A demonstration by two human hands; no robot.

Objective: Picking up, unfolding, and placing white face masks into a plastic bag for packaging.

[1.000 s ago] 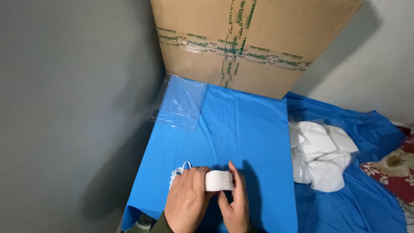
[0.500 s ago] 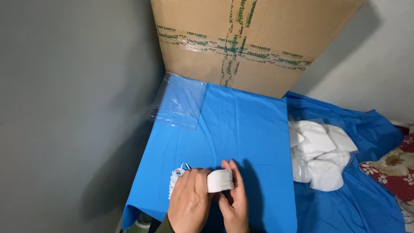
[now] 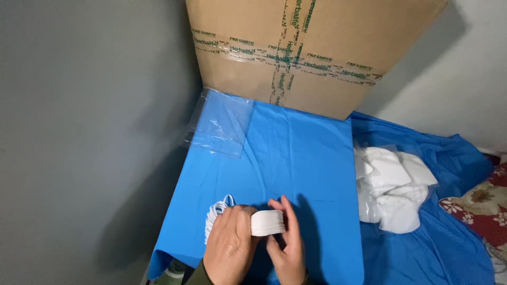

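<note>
1. Cloth (image 3: 296, 158): blue, smooth, slight sheen, faint creases.
2. Box (image 3: 311, 47): matt brown cardboard, glossy tape strips.
3. Bag (image 3: 219, 124), far left: clear, shiny plastic film.
4. Masks (image 3: 267, 222) in hands: white, soft, matt fabric.
5. Pile (image 3: 391, 184), right: white matt fabric under clear film.

Grey wall (image 3: 90, 132) beside blue-covered table (image 3: 296, 158), dim light.

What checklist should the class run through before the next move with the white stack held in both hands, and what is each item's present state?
1. Left hand grips the white stack: ok.
2. Right hand supports the stack's other side: ok.
3. Stack edges aligned: ok, as far as visible.
4. White loops free of tangles: cannot tell.
5. Clear plastic bag lies flat on the blue cloth: ok.
6. Bagged white pile apart from the hands: ok.
</note>
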